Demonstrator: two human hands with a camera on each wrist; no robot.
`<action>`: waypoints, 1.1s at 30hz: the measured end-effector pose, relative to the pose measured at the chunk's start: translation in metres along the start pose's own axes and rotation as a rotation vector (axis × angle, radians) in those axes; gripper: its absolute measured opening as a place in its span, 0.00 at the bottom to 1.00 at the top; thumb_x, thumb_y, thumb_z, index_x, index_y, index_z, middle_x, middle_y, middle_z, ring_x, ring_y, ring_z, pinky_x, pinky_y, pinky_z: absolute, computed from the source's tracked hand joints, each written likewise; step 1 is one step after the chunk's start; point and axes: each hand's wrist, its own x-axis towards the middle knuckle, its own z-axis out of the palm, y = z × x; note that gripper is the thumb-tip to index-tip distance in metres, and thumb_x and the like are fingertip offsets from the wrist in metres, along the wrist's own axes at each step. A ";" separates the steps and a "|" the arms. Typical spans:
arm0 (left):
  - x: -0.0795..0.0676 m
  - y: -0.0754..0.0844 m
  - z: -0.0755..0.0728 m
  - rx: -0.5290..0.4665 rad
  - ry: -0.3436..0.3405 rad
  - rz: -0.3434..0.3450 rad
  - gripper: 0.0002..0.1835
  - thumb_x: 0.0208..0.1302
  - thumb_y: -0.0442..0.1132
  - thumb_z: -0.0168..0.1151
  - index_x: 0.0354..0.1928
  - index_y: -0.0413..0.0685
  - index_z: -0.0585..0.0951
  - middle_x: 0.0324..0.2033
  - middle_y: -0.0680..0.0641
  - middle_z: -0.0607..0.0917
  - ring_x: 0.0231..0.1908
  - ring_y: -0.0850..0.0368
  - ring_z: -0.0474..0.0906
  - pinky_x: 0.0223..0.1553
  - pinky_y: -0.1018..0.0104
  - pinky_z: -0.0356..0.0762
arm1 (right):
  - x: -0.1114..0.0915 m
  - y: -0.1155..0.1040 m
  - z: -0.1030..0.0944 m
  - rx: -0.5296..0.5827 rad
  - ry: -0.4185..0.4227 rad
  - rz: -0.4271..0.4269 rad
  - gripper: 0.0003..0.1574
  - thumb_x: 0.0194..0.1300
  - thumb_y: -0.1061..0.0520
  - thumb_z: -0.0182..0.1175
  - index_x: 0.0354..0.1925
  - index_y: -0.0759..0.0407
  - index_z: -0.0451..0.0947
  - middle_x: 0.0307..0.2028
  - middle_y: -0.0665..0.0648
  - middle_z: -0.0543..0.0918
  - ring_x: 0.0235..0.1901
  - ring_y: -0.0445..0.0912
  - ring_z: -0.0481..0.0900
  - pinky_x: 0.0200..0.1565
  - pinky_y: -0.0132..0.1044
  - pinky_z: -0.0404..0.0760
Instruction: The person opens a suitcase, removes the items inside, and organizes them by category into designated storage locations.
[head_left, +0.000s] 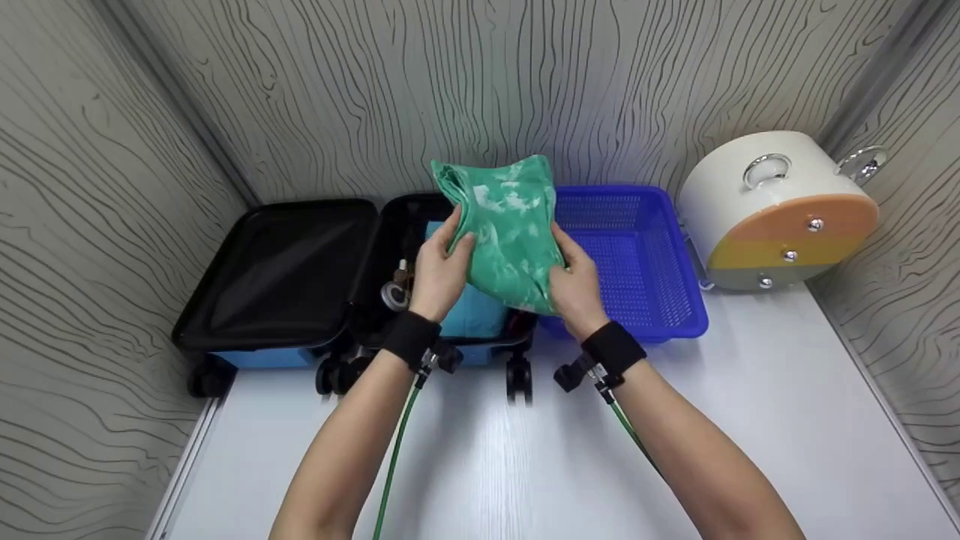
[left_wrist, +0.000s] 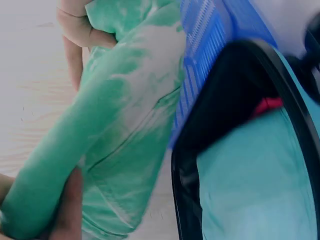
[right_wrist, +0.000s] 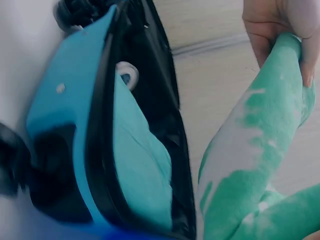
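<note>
Both hands hold up a folded green and white tie-dye garment (head_left: 514, 225) in the head view. My left hand (head_left: 441, 270) grips its left edge, thumb on the near face. At the lower right edge, my right hand (head_left: 577, 289) pinches the fabric. Beneath it lies an open blue suitcase (left_wrist: 295, 120) with a black rim, partly hidden by the garment and hands. Inside that half are a folded turquoise cloth (head_left: 472, 313) and a small round silver item (head_left: 394, 295). A bit of red (left_wrist: 268, 106) shows beside the cloth in the left wrist view.
The suitcase's other half (head_left: 292, 277) lies at the left with a black inside. A blue plastic basket (head_left: 694, 300) stands right of the suitcase. Farther right is a white rounded box (head_left: 739, 169) with orange, yellow and green drawers. Wood-patterned walls (head_left: 600, 82) enclose the white table (head_left: 495, 465).
</note>
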 end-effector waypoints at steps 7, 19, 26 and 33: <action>0.020 0.004 0.047 -0.064 -0.122 -0.044 0.28 0.82 0.40 0.47 0.79 0.54 0.61 0.71 0.43 0.72 0.44 0.62 0.81 0.35 0.69 0.72 | 0.002 -0.003 -0.049 0.010 0.133 -0.052 0.39 0.73 0.72 0.39 0.78 0.54 0.61 0.76 0.55 0.63 0.71 0.47 0.64 0.67 0.42 0.68; 0.033 -0.024 0.124 -0.062 -0.312 -0.163 0.30 0.79 0.28 0.43 0.79 0.52 0.60 0.77 0.46 0.62 0.16 0.60 0.55 0.21 0.67 0.61 | 0.013 0.024 -0.112 -0.098 0.329 0.041 0.42 0.71 0.74 0.37 0.78 0.53 0.62 0.77 0.53 0.60 0.77 0.43 0.51 0.73 0.36 0.54; 0.033 -0.049 0.141 0.169 -0.355 -0.118 0.30 0.80 0.30 0.45 0.80 0.51 0.58 0.77 0.47 0.62 0.48 0.55 0.80 0.37 0.64 0.74 | 0.019 0.054 -0.125 -0.267 0.301 0.054 0.43 0.71 0.74 0.36 0.80 0.54 0.57 0.78 0.56 0.59 0.77 0.49 0.51 0.74 0.41 0.55; 0.028 -0.058 0.141 0.609 -0.487 -0.040 0.33 0.81 0.33 0.46 0.81 0.42 0.49 0.80 0.42 0.51 0.79 0.50 0.46 0.76 0.60 0.49 | 0.020 0.066 -0.138 -0.687 0.122 0.112 0.40 0.67 0.73 0.40 0.77 0.66 0.59 0.74 0.70 0.62 0.72 0.65 0.61 0.66 0.52 0.67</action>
